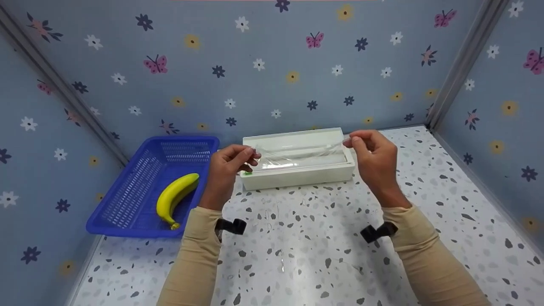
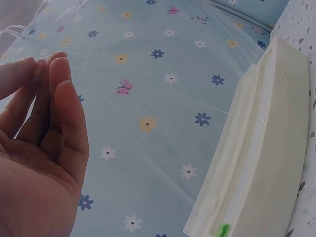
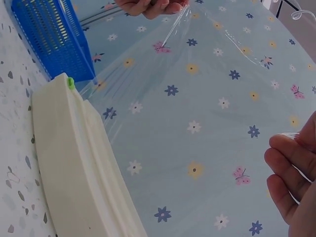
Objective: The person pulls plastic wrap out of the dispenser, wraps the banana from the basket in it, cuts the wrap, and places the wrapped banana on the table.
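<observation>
Left hand (image 1: 227,165): thumb and fingertips pinch one corner of a clear plastic film (image 1: 293,155). Right hand (image 1: 376,159): thumb and index finger pinch the opposite corner; its other fingers are bent toward the palm. Both hands are raised, one at each end of a white box (image 1: 297,178).

Film position: spread between the hands above the box, with creases fanning from the pinched corners. In both wrist views the sheet runs down to the box, and the patterned wall (image 1: 272,46) shows through it. Sheet outline hard to trace owing to transparency.

Box: long, low, resting on the speckled desk (image 1: 297,263) near the back wall; pale panel along its rear side, small green piece (image 1: 247,173) at its front left corner.

Left of box: blue perforated basket (image 1: 114,231), also on the desk. One yellow banana (image 1: 172,199) lies inside it, stem toward the near rim. Tan sleeves (image 1: 193,255) cover both forearms; black device (image 1: 238,226) at each wrist.
</observation>
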{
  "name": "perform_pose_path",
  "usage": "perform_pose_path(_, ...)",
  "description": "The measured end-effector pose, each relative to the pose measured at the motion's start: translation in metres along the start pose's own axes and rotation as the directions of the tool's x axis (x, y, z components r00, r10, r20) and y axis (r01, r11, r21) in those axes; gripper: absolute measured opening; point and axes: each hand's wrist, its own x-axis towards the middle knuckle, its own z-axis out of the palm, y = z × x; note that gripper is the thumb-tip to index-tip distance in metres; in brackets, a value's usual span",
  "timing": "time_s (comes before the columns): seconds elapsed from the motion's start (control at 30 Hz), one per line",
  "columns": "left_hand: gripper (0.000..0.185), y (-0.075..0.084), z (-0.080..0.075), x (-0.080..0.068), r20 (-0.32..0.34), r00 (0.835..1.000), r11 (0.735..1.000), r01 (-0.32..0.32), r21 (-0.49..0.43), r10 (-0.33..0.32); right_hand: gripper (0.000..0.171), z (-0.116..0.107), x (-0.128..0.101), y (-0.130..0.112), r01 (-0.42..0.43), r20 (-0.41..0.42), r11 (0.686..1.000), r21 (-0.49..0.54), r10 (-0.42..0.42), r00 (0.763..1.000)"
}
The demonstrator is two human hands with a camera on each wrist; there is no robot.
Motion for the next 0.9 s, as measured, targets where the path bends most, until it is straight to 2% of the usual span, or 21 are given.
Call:
perform_pose_path(0.27,0.026,0.004,0.001,-0.003,0.017,1.000,1.000,-0.008,-0.008,0.008,0.014,-0.004,-0.004,-0.005,-0.029,-0.003,0.999,0.019,0.029,1.000)
perform_pose_path(0.47,0.022,0.007,0.003,-0.006,0.018,1.000,0.999,-0.018,-0.026,0.019,0.017,-0.008,-0.005,-0.007,-0.009,0.010,1.000,0.027,0.009,1.000)
perform_pose_path(0.77,0.018,0.012,0.008,-0.009,0.081,0.996,0.999,-0.048,-0.017,0.050,0.015,-0.011,-0.009,-0.012,0.028,-0.001,0.998,0.055,-0.028,1.000)
perform_pose_path(0.9,0.015,0.015,0.011,-0.008,0.083,0.994,0.998,-0.063,-0.024,0.065,0.013,-0.012,-0.008,-0.014,0.044,-0.019,0.996,0.081,-0.043,0.999)
